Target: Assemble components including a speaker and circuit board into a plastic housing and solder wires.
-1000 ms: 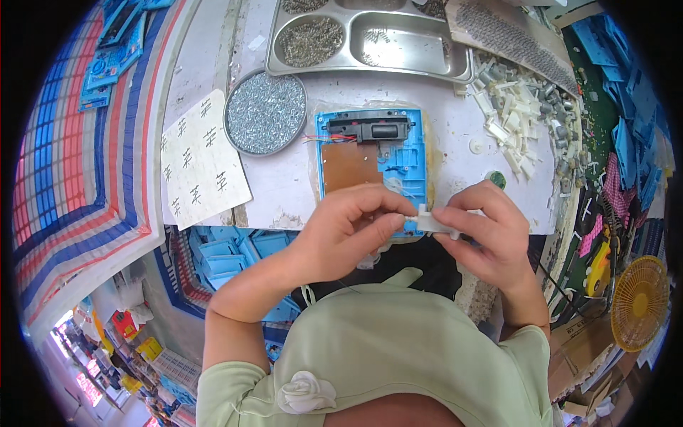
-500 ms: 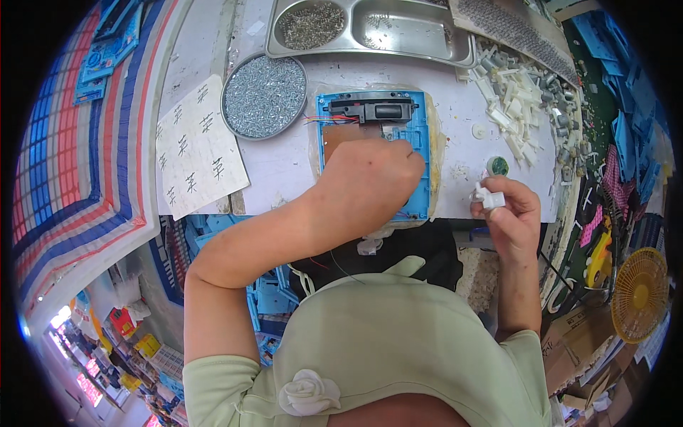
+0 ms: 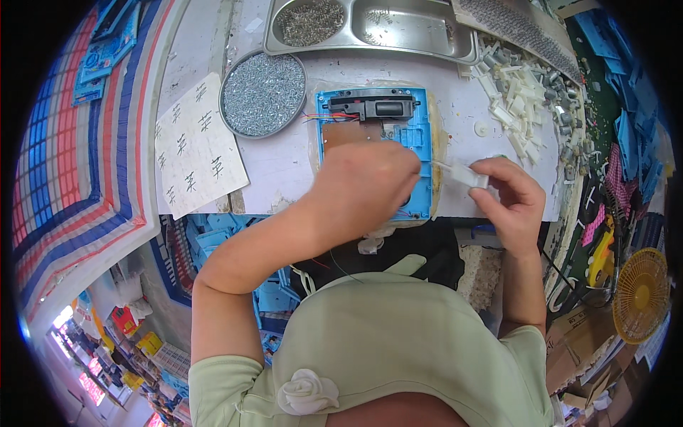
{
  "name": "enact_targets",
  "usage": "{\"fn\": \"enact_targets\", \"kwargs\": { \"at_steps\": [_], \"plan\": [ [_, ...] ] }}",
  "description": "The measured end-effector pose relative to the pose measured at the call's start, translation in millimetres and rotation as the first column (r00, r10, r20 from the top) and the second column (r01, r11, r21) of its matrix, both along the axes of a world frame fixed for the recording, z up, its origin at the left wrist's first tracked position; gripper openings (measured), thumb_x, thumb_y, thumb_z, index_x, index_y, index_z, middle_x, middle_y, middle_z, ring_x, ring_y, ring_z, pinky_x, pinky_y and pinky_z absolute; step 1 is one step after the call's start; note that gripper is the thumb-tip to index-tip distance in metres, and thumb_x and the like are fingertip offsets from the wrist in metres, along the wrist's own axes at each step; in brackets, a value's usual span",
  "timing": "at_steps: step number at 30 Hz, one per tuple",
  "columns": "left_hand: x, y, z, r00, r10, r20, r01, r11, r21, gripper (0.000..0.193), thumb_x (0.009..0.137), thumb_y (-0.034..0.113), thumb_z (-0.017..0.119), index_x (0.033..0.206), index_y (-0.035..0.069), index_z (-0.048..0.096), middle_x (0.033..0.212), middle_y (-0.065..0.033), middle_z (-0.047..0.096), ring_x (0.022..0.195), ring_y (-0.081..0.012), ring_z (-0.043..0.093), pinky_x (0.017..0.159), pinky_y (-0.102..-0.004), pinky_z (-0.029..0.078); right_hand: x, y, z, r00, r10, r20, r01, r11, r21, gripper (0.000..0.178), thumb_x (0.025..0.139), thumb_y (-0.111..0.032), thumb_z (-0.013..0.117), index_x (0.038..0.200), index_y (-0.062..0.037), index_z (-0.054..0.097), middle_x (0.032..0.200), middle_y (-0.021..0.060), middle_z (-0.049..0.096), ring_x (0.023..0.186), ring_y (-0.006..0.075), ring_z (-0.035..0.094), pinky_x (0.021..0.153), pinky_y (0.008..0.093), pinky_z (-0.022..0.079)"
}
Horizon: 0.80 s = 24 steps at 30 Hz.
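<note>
Pale green top (image 3: pixel 398 334), short sleeves (image 3: pixel 222 384), 1 white rose ornament (image 3: pixel 308 392)

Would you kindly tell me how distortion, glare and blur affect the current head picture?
Head view: black corners surround the fisheye image, and the striped sheet bends near its left side; head view: the metal tray gleams; head view: the left hand looks slightly soft, and the white plastic part in the right hand shows little surface detail.

smooth plastic wht pc (image 3: pixel 462 175), smooth plastic blu casing (image 3: pixel 422 132), shiny metal tray (image 3: pixel 409 32), matt paper sht (image 3: pixel 203 156)
</note>
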<state>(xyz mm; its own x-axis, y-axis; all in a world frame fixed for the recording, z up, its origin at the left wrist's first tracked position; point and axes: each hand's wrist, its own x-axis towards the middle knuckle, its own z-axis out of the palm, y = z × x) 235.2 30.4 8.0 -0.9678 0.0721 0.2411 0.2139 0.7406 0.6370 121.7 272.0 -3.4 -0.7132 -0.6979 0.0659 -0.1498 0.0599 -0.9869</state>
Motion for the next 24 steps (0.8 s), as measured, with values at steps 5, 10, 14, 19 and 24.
{"fn": "enact_targets", "kwargs": {
  "at_steps": [5, 10, 14, 19, 24],
  "plan": [
    [16, -19, -3, 0.970, 0.235, 0.069, -0.245, 0.933, 0.265, 0.009, 0.087, 0.001, 0.073, 0.093, 0.002, 0.066, 0.080, -0.0085, 0.064, 0.066, -0.0219, 0.064, 0.058, -0.0323, 0.050, -7, -34, 23, 0.771, 0.221, -0.597, -0.083, 0.965, 0.250, 0.035, 0.068, 0.000, 0.081, 0.102, -0.0043, 0.073, 0.099, 0.0079, 0.066, 0.090, 0.0296, 0.061, 0.075, 0.0363, 0.051],
    [20, -11, -17, 0.953, 0.303, -0.016, -0.283, 0.906, 0.315, 0.012, 0.085, -0.001, 0.074, 0.092, 0.003, 0.065, 0.078, -0.0073, 0.064, 0.062, -0.0193, 0.064, 0.054, -0.0297, 0.048, -10, -55, 35, 0.618, 0.370, -0.693, -0.130, 0.918, 0.374, 0.029, 0.066, -0.003, 0.080, 0.094, -0.0056, 0.072, 0.093, 0.0076, 0.063, 0.092, 0.0300, 0.059, 0.072, 0.0383, 0.051],
    [21, -9, -22, 0.945, 0.327, -0.019, -0.298, 0.881, 0.367, 0.012, 0.085, -0.001, 0.075, 0.092, 0.003, 0.065, 0.076, -0.0070, 0.063, 0.059, -0.0179, 0.062, 0.053, -0.0295, 0.048, -14, -68, 36, 0.592, 0.419, -0.689, -0.211, 0.905, 0.369, 0.028, 0.068, -0.005, 0.079, 0.095, -0.0063, 0.072, 0.095, 0.0077, 0.063, 0.091, 0.0306, 0.059, 0.072, 0.0384, 0.051],
    [20, -10, -22, 0.946, 0.316, -0.067, -0.277, 0.900, 0.336, 0.012, 0.085, 0.000, 0.074, 0.092, 0.004, 0.066, 0.076, -0.0067, 0.063, 0.057, -0.0175, 0.060, 0.052, -0.0291, 0.046, -26, -52, -4, 0.761, 0.363, -0.538, -0.305, 0.932, 0.197, 0.030, 0.071, -0.006, 0.081, 0.100, -0.0047, 0.073, 0.096, 0.0085, 0.065, 0.090, 0.0301, 0.058, 0.075, 0.0387, 0.050],
    [18, -11, -21, 0.955, 0.289, -0.065, -0.259, 0.919, 0.296, 0.011, 0.086, 0.000, 0.073, 0.093, 0.004, 0.066, 0.077, -0.0067, 0.063, 0.057, -0.0167, 0.060, 0.051, -0.0297, 0.045, -24, -54, -15, 0.764, 0.329, -0.555, -0.288, 0.944, 0.162, 0.031, 0.073, -0.006, 0.081, 0.104, -0.0056, 0.074, 0.097, 0.0091, 0.065, 0.092, 0.0305, 0.059, 0.077, 0.0396, 0.050]
  ]
}}
